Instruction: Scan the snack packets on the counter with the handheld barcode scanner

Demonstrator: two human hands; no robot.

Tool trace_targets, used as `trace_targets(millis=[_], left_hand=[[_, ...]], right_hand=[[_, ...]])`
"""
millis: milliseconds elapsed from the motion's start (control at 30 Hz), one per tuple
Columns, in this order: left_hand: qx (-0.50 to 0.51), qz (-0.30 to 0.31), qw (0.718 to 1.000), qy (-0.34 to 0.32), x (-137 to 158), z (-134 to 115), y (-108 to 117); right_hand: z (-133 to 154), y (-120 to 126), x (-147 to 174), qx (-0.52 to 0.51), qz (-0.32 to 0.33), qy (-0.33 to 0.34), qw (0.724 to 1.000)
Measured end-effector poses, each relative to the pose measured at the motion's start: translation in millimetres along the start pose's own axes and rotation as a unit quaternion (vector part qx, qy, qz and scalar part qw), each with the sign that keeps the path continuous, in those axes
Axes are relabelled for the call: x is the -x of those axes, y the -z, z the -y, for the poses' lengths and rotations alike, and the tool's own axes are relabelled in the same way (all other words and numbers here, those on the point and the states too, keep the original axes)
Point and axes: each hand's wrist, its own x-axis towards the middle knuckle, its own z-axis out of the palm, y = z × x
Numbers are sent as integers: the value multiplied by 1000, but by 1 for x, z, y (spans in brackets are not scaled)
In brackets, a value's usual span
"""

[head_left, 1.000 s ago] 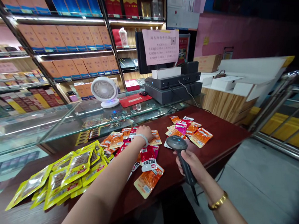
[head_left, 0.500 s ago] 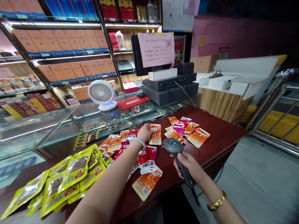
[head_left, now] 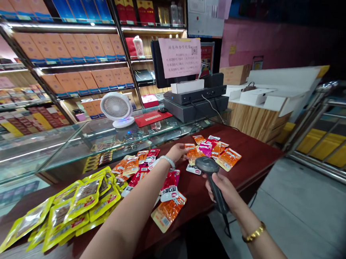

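Observation:
My left hand reaches forward over the dark red tabletop, its fingers closed on the edge of an orange snack packet beside the far pile. In my right hand is a dark barcode scanner, gripped by the handle with its head towards that pile. Orange and magenta packets make up the far pile, and a white-and-red packet lies partly behind the scanner head. Under and beside my left forearm are more red packets and an orange packet near the front edge.
Yellow snack bags are heaped at the left of the table. Behind it runs a glass display counter with a white fan and a monitor bearing a pink notice. A metal railing stands at the right.
My left hand has carried the orange packet rightward to the far pile. The scanner has shifted slightly right, and a white-and-red packet now shows beside its head.

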Motion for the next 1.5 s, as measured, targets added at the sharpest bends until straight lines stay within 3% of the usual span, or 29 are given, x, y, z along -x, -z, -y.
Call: trace_targets(millis=[67,133,167,300,367,433,567,700,867,967,1067,1300,1500], left_hand=[[-84,19,996,-11,5,-4,3],[-231,24,971,-52,15,-8,17],[-308,31,948,-69,22,-11,27],[-585,107,801,-71,60,-15,69],[-633,120,763,-54,80,-10,81],[-646,110,753,-56,96,-2,86],[-637,62,766,-65,116,15,79],[-589,-20,805,-68,128,27,69],[-449,-73,889,-49,133,34,65],[-295,-72,953,-14,129,31,63],[-140,-57,988,25,124,24,57],[-7,4,1000,25,117,15,48],[107,45,993,22,77,-2,29]], right_hand=[[2,1,2,2,-4,1,1000],[4,0,4,9,-5,-1,1000],[5,-1,6,13,-4,-5,1000],[7,-5,12,21,4,-38,999],[6,-8,15,25,17,-53,998],[3,-12,17,30,45,-63,997],[-1,-26,19,61,101,-75,990],[-7,-40,21,80,118,-77,987],[-11,-45,21,69,114,-84,988],[-9,-48,21,67,110,-85,988],[-5,-54,19,69,107,-78,989],[2,-56,13,50,104,-63,991],[6,-32,19,33,46,-51,997]])
